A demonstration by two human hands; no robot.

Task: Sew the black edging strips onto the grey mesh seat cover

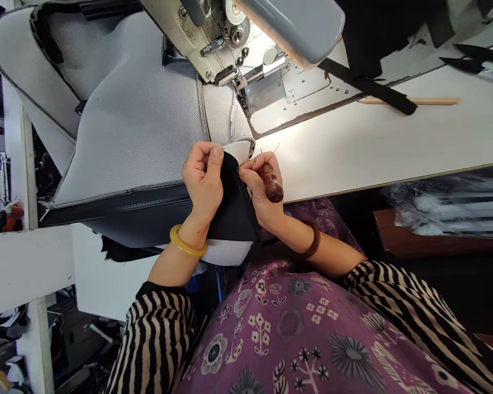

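A large piece of grey mesh fabric [148, 109] with a black edge band [156, 205] lies across the left of the table, its right end beside the sewing machine's needle area. My left hand [205, 178] pinches the black fabric [232, 208] at its upper edge, thumb on top. Close by on the right, my right hand [265, 189] pinches the same fabric's edge at its fingertips. A tool with a dark wooden handle [271, 185] rests in that hand; its tip is hidden.
The sewing machine [296, 24] stands above my hands. On the white table [353, 148] are a pencil-like wooden stick [439, 101], a black strip [373, 90] and dark-bladed scissors [472, 65]. Plastic-wrapped material [456, 208] sits below the table's right edge.
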